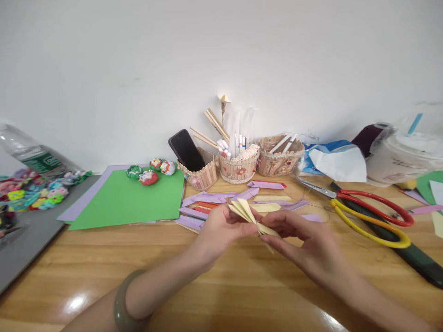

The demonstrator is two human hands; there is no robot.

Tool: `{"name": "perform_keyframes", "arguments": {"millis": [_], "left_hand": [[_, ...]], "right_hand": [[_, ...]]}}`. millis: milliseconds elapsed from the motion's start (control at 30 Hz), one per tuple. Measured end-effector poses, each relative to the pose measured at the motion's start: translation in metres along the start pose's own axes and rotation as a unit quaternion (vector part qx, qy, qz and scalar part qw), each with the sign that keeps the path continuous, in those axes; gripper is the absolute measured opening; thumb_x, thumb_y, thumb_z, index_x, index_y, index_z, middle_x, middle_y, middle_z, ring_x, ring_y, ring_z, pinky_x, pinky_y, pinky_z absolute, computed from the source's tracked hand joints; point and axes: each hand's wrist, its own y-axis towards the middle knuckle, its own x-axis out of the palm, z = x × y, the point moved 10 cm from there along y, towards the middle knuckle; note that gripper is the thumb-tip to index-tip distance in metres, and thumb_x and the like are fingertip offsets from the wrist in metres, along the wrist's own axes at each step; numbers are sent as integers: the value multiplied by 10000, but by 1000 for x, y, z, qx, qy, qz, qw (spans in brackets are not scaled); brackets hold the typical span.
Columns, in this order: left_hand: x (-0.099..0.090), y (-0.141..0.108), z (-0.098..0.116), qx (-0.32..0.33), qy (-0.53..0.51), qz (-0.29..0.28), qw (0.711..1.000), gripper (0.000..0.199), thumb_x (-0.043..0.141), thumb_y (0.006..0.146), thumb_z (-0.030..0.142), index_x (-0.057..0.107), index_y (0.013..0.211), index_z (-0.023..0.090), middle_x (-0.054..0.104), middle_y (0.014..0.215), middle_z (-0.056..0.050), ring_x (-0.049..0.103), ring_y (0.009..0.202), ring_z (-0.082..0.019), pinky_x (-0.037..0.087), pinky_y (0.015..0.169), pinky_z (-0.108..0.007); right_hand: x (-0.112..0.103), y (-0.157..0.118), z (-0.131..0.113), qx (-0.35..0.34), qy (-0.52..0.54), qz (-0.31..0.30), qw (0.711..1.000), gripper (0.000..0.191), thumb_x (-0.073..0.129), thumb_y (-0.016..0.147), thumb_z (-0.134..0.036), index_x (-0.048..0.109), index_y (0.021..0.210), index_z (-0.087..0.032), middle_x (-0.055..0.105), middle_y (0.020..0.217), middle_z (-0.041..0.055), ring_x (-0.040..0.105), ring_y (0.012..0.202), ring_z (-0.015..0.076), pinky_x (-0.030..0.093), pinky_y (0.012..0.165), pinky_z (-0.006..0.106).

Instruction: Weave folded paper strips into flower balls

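Between both hands, above the wooden table (pixel 221 286), is a bundle of folded pale yellow paper strips (pixel 244 211), fanned out at its left end. My left hand (pixel 221 233) grips the bundle with the thumb on top. My right hand (pixel 302 237) pinches its right end between thumb and fingers; the innermost part there is hidden by the fingers. Behind the hands lie several loose folded paper strips (pixel 207 198) in purple, red and pale yellow. A bangle (pixel 129 299) sits on my left forearm.
Green paper (pixel 131 203) with several small paper flowers (pixel 148 177) lies left. Behind stand wooden-stick baskets (pixel 238 168), one holding a phone (pixel 187 150). Scissors (pixel 375 207) and a dark green-handled tool (pixel 411 260) lie right, near a lidded cup (pixel 403 154). A bottle (pixel 34 154) is far left.
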Motion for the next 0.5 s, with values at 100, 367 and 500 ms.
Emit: {"name": "perform_keyframes", "arguments": {"millis": [100,367,500], "left_hand": [[2,-1,-2,-13,46,-22,999,289,715,644,233,611,901,150,667,866,-32,600,849,-160,427,784,-282],[11,-5,-22,-106,96,-112,983,328,692,626,186,597,935,133,607,853,-38,560,758,-142,425,678,-273],[9,-3,-16,-87,74,-90,989,308,677,628,132,594,923,157,594,840,-14,553,826,-138,424,740,-264]], "right_hand": [[11,-5,-8,-49,-49,-66,995,381,514,844,-199,486,1223,-216,678,792,13,634,661,127,519,592,238],[20,-10,-7,-78,-131,-169,974,476,517,839,-176,418,1297,-257,660,814,5,623,684,132,502,611,246],[10,-7,-19,-152,-253,-76,952,332,558,806,-218,529,1136,-204,604,1017,102,588,915,215,505,716,352]]}}
